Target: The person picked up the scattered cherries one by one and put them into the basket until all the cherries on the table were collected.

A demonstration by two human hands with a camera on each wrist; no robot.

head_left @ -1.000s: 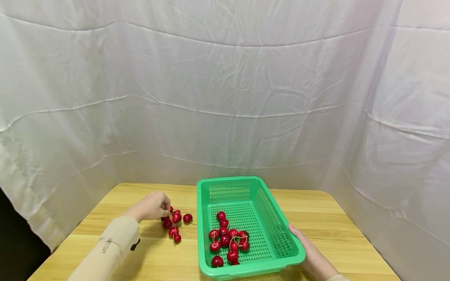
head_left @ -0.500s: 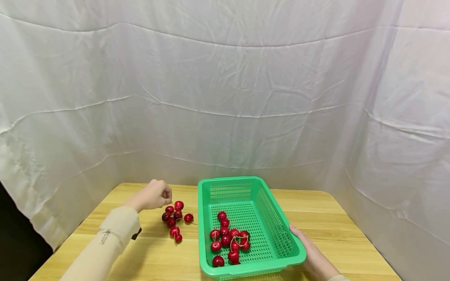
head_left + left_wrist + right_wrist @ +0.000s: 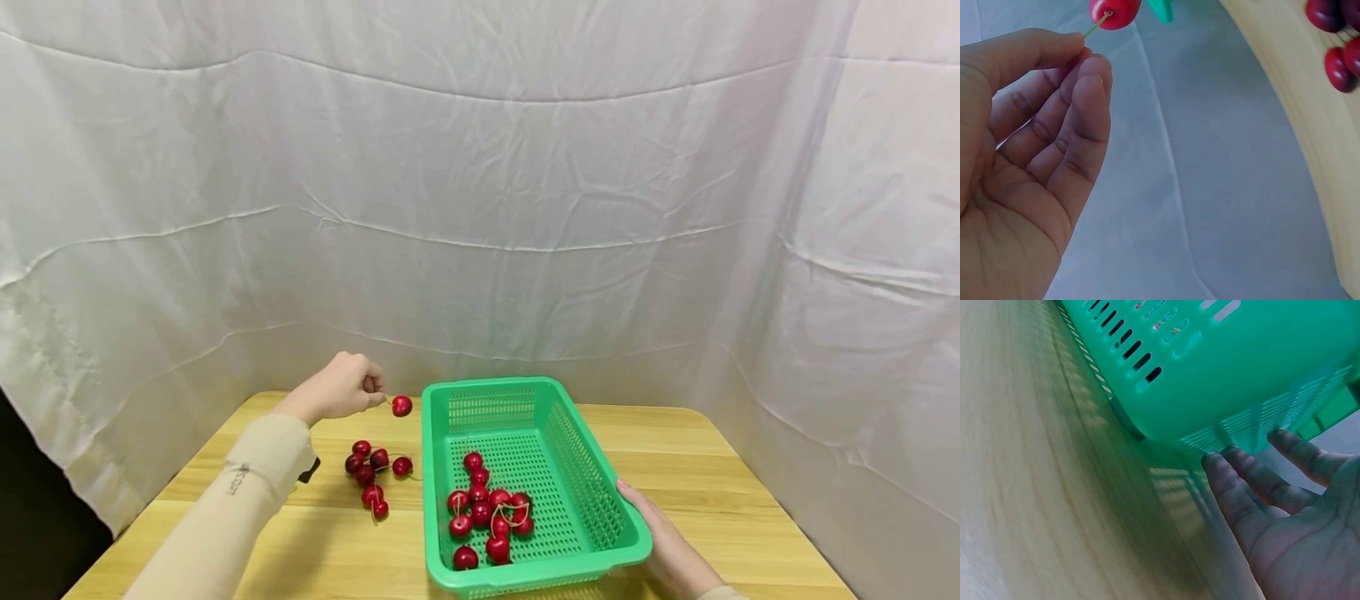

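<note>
Left hand (image 3: 342,387) pinches a cherry stem (image 3: 1097,25); straight-fingered right hand (image 3: 663,532), partly hidden, touches the basket (image 3: 547,570).

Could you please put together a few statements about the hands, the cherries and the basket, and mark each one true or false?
1. The left hand pinches a cherry by its stem. True.
2. The basket is red. False: it is green.
3. The right hand is at the basket's right side. True.
4. Every cherry is in the basket. False: loose cherries lie on the table.
</note>
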